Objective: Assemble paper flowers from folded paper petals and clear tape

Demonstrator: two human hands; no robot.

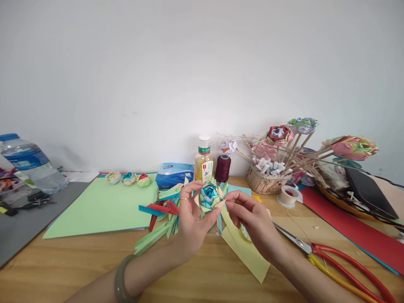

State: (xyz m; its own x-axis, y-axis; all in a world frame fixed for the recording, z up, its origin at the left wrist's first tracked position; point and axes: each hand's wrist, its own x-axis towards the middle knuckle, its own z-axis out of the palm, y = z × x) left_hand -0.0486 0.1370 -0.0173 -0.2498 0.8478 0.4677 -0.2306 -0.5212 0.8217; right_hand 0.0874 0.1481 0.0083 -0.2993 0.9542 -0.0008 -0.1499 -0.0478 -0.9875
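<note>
A round paper flower (211,196) in blue, green and cream is held up over the table. My left hand (194,219) grips it from the left, fingers on top and thumb below at the front. On the other side, my right hand (252,214) pinches a cream paper petal at the flower's lower right edge. Folded paper strips (154,237) in green, red and blue lie behind and left of my left hand. Under my right hand there is a pale yellow paper sheet (249,256), with a tape roll (245,234) partly hidden by the fingers.
Red-and-yellow-handled scissors (304,245) lie at right. A thread spool (223,168), bottle (204,160) and tissue pack (174,174) stand at the back. Three paper flowers (128,179) rest on green paper (107,210). A basket (268,181) with paper flowers stands back right.
</note>
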